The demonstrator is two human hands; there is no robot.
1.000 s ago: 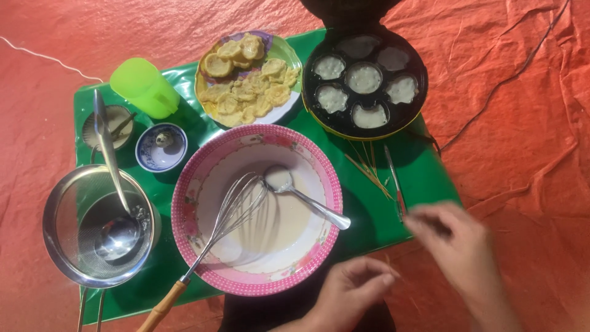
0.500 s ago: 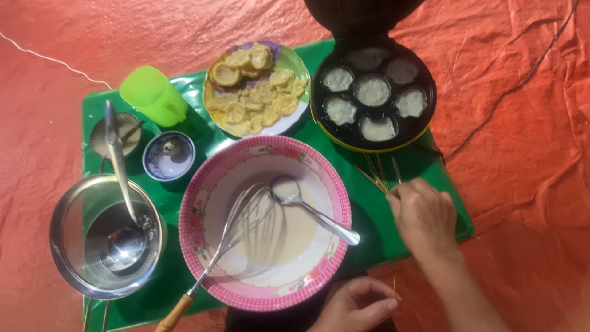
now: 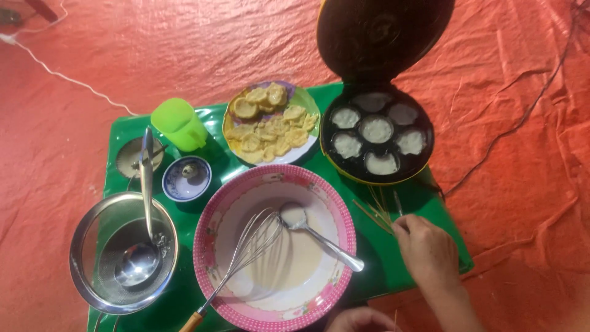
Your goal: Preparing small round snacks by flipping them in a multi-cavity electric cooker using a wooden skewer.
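My right hand (image 3: 430, 252) rests on the green mat (image 3: 430, 203), its curled fingertips pinching the near ends of several thin wooden skewers (image 3: 376, 210) that lie beside the round cake maker (image 3: 376, 134). The maker's lid stands open and its cups hold pale batter. Only the top of my left hand (image 3: 359, 320) shows at the bottom edge, closed, with a thin stick (image 3: 395, 316) next to it. Between the hands sits a pink bowl (image 3: 212, 233) of batter with a whisk (image 3: 246, 252) and a spoon (image 3: 319, 237) in it.
A plate of small yellow cakes (image 3: 270, 126), a green cup (image 3: 179, 124), a small blue-white dish (image 3: 186, 178) and a metal strainer bowl (image 3: 83, 258) with a ladle (image 3: 144, 209) stand on the mat. A dark cord (image 3: 522, 117) crosses the red sheet at right.
My right hand moved up and left from the mat's edge onto the skewers. My left hand dropped toward the bottom edge. The camera view shifted down a little.
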